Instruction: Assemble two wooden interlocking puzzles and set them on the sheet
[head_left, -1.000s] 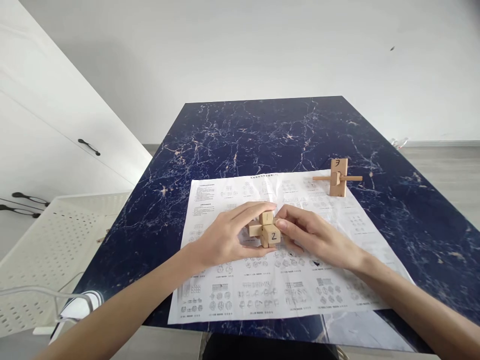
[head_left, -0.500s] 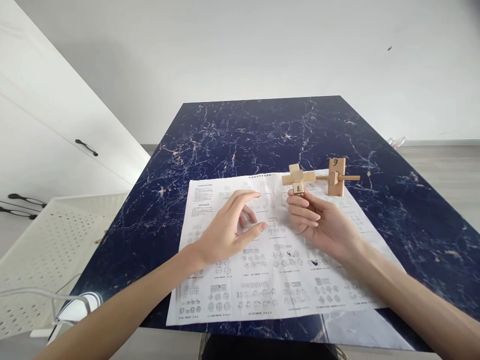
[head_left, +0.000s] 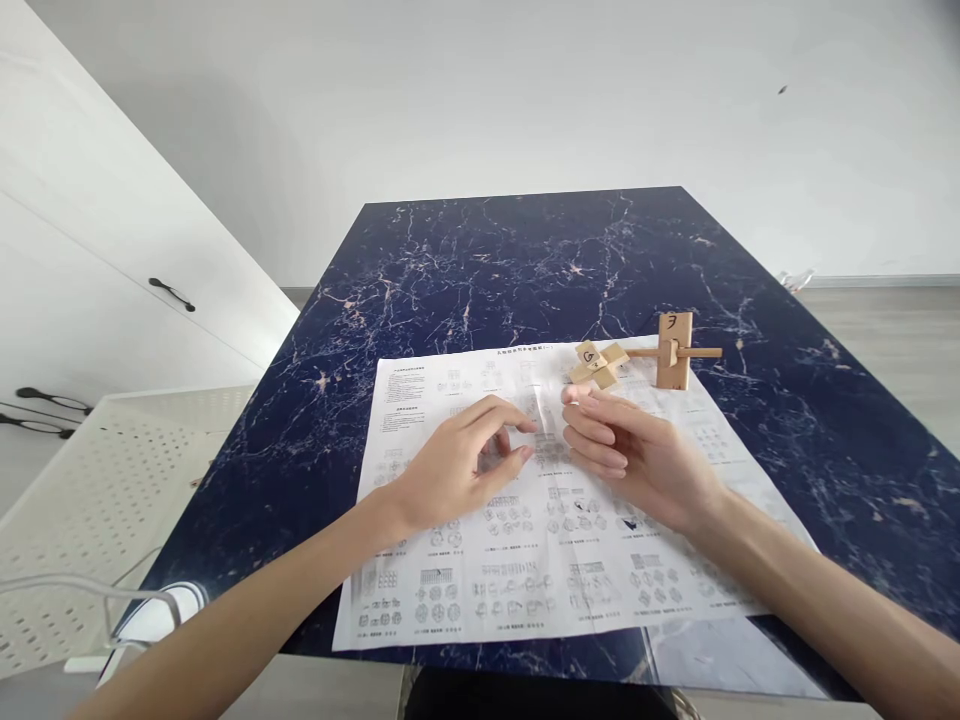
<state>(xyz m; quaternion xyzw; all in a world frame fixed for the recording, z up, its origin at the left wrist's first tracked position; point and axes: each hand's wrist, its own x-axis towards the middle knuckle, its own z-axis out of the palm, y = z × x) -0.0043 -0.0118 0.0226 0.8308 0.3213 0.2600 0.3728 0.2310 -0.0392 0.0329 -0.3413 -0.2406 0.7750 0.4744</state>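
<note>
Just beyond my right hand [head_left: 637, 450], a small wooden interlocking cross puzzle [head_left: 600, 365] lies on the printed sheet [head_left: 420, 620], the letter G showing on one end. My right fingers are curled, thumb against index finger, with nothing visible in them. Over the middle of the sheet my left hand [head_left: 457, 455] hovers empty, its thumb and fingers bent and apart. To the right, at the sheet's upper edge, stands a flat wooden piece [head_left: 675, 370] marked with a 3-like sign, a thin wooden stick [head_left: 701, 352] passing sideways through it.
The dark blue marbled table [head_left: 480, 270] extends back to a white wall. At left are a white cabinet [head_left: 97, 220] and a perforated white basket [head_left: 90, 500]. A white cable [head_left: 75, 583] and a white device [head_left: 161, 615] are at the lower left.
My right hand has let go of the cross puzzle, which has turned and now lies on the sheet. That hand has drawn slightly nearer to me; the left hand has lowered a little.
</note>
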